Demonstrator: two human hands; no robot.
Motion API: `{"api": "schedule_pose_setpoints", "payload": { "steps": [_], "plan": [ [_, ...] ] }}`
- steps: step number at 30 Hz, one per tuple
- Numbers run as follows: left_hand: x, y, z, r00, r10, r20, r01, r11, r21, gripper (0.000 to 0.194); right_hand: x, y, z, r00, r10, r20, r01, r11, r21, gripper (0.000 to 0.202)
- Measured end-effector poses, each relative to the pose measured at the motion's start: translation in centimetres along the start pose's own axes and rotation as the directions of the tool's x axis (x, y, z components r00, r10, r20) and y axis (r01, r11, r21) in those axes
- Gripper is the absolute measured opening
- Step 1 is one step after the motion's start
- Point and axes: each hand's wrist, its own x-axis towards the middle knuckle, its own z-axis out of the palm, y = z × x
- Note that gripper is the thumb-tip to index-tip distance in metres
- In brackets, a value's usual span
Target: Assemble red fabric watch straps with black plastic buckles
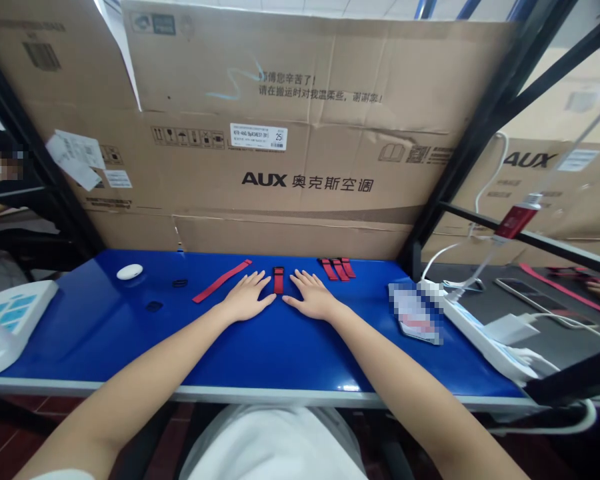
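Head view: looks down on a blue table (260, 363), backed by a cardboard panel (205, 160).
Panel print: reads "AUX 奥克斯空调" in large type; higher up, "师傅您辛苦了! 请在搬运时对我温柔些,谢谢您!"
White label (259, 137): reads "KFR-46G/BpR3AES1(B1)" and "25"; finer lines too small to read.
Neighbouring cardboard (540, 190): also reads "AUX".
Short red strap (279, 285): lies on the table between both hands, flat and narrow, pointing away from the wearer, black buckle (279, 271) at far end.
Left hand (247, 297): rests palm down, fingers spread apart, thumb near strap's left side.
Right hand (311, 295): mirrors that, fingers apart, thumb near strap's right side.
Three red straps (340, 270): lie side by side beyond right hand, black at far ends.
Long red strip (220, 283): lies slanted, just beside left hand.
Small black piece (180, 283): sits left of strip.
Phone (417, 317): lies near white power strip (480, 333), largely pixelated.
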Motion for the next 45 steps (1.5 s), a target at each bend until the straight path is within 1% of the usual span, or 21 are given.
{"api": "schedule_pose_setpoints", "payload": {
  "steps": [10, 16, 23, 31, 38, 42, 45],
  "plan": [
    [0.13, -0.43, 0.44, 1.000, 0.001, -0.007, -0.001, 1.000, -0.006, 0.075, 0.12, 0.03, 0.07, 1.000, 0.013, 0.015, -0.013, 1.000, -0.007, 0.092],
    [0.14, -0.55, 0.53, 1.000, 0.002, -0.018, -0.003, 0.999, -0.037, 0.075, 0.16, 0.14, 0.16, 1.000, -0.011, 0.003, 0.011, 1.000, -0.005, 0.094],
    [0.03, -0.28, 0.33, 1.000, -0.007, 0.015, 0.007, 1.000, 0.030, 0.078, 0.19, 0.22, 0.22, 1.000, -0.003, 0.009, 0.003, 1.000, -0.004, 0.094],
    [0.05, -0.35, 0.29, 1.000, 0.002, 0.009, -0.002, 1.000, 0.007, 0.077, 0.21, 0.22, 0.22, 1.000, -0.016, 0.008, 0.016, 1.000, -0.009, 0.094],
    [0.06, -0.31, 0.30, 0.999, -0.008, 0.041, 0.004, 0.996, 0.094, 0.080, 0.27, 0.19, 0.27, 1.000, -0.020, 0.004, 0.020, 1.000, -0.006, 0.094],
    [0.10, -0.38, 0.28, 0.999, -0.004, 0.048, 0.000, 0.995, 0.098, 0.081, 0.41, 0.48, 0.43, 1.000, -0.022, 0.003, 0.022, 1.000, -0.012, 0.092],
    [0.00, -0.08, 0.31, 0.999, -0.007, 0.045, 0.002, 0.993, 0.114, 0.079, 0.25, 0.37, 0.36, 1.000, -0.025, -0.009, 0.025, 0.999, -0.032, 0.088]
  ]
}}
